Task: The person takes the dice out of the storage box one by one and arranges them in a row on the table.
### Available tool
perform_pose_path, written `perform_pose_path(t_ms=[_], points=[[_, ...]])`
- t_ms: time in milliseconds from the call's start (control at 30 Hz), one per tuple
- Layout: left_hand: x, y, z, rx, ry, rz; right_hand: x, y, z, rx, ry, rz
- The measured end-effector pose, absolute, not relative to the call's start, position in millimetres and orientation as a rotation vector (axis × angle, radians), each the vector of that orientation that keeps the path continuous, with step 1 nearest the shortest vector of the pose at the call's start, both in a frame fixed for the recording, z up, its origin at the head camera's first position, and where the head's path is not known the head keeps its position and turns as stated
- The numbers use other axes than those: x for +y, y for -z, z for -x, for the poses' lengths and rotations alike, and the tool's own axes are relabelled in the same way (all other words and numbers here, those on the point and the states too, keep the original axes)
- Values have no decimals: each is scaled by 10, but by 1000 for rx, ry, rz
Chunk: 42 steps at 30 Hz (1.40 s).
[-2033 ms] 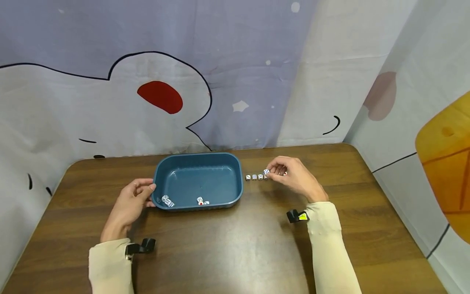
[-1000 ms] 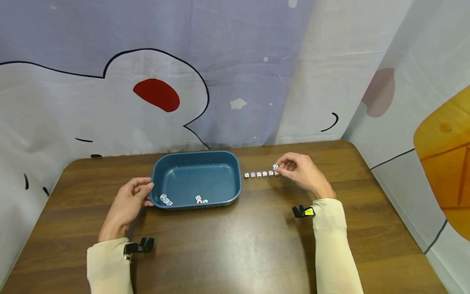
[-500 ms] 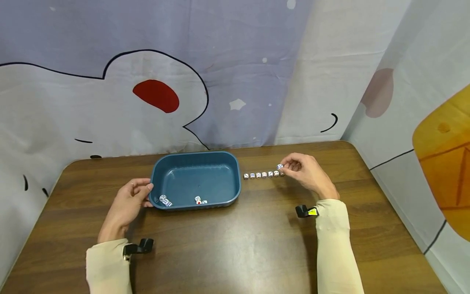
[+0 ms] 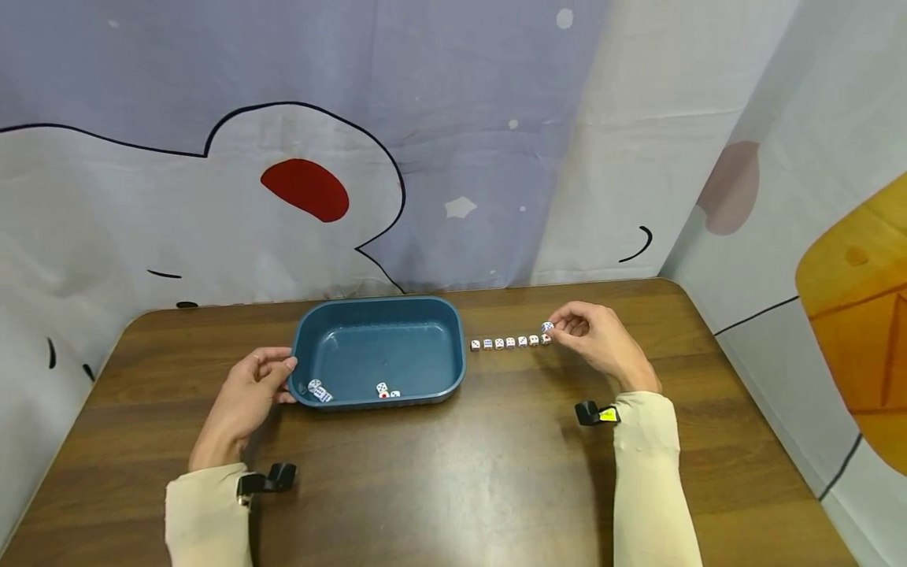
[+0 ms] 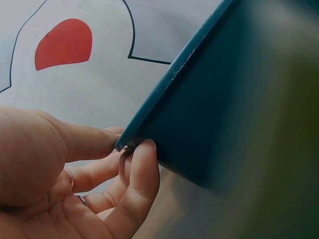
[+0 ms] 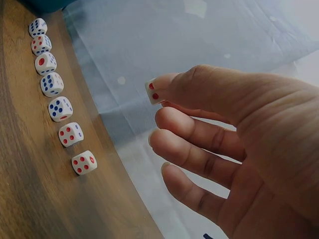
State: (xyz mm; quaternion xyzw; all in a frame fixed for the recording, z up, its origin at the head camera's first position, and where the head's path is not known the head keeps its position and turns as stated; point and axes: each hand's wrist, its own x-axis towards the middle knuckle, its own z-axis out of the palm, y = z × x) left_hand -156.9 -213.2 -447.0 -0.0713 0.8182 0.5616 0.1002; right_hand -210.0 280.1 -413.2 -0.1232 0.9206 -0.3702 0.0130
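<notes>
My left hand pinches the left rim of a dark teal plastic tray; the left wrist view shows thumb above the rim and a finger below it. Between thumb and forefinger my right hand holds a white die, lifted above the right end of a row of dice. In the right wrist view two red pips show on the held die, and the other fingers are loosely bent. The row on the table, right of the tray, has several white dice with red or blue pips.
Inside the tray, some dice lie at the front left corner and others near the front wall. The brown wooden table ends at a patterned cloth backdrop. A black camera sits by the right wrist.
The right hand has moved rightward along the row, which has grown longer by several dice. The left hand stays at the tray's rim, and the dice in the tray have not moved.
</notes>
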Motion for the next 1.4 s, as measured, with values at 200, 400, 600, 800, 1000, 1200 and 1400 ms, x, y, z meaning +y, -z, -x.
perform_pose_path(t_ms=[200, 400, 600, 800, 1000, 1200, 1400], points=[[-2121, 4469, 1569, 2417, -1661, 220, 2840, 4143, 2088, 2876, 1155, 366], [-2111, 4468, 1571, 2423, -1654, 221, 2870, 4141, 2084, 2884, 1166, 363], [-2111, 4470, 1566, 2441, -1649, 216, 2896, 4137, 2088, 2880, 1183, 351], [-2109, 4476, 1568, 2441, -1675, 195, 2938, 4151, 2094, 2893, 1159, 339], [-2113, 4487, 1575, 2436, -1684, 190, 2969, 4171, 2089, 2896, 1161, 322], [-2116, 4487, 1573, 2445, -1676, 190, 3000, 4188, 2098, 2893, 1174, 301], [-2114, 4488, 1574, 2429, -1693, 182, 3037, 4199, 2087, 2891, 1164, 277]])
